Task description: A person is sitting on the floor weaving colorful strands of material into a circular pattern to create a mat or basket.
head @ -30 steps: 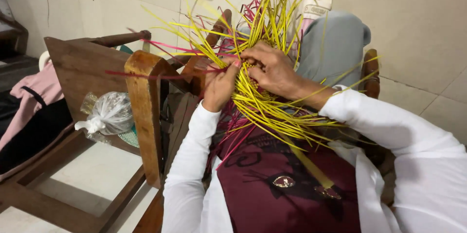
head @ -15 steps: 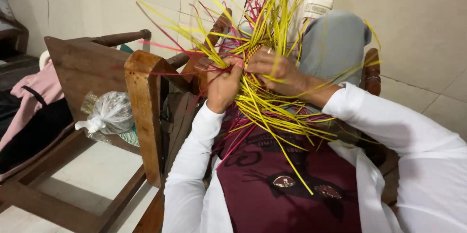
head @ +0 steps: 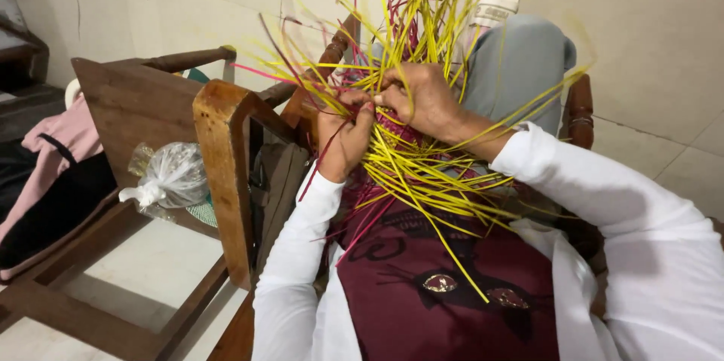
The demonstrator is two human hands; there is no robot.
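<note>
A half-woven piece of thin yellow strips [head: 411, 169], with some pink and maroon ones, rests on my lap above a raised grey-trousered knee [head: 520, 67]. Loose strip ends fan out upward and toward me. My left hand [head: 343, 135] pinches strips at the woven middle, fingers closed around them. Just to its right, my right hand [head: 422, 97] grips other strips, thumb meeting the left hand's fingertips. Both arms wear white sleeves, and a maroon printed cloth [head: 437, 293] covers my front.
A brown wooden chair arm [head: 226, 172] stands just left of my left elbow. Beyond it a second wooden seat [head: 128, 105] holds a knotted clear plastic bag [head: 170, 176]. Pink and black cloth [head: 45, 172] lies at far left. Tiled wall behind, pale tiled floor below.
Both hands stay at the woven middle and have shifted slightly, the right thumb working strips over. The loose yellow ends have swung about.
</note>
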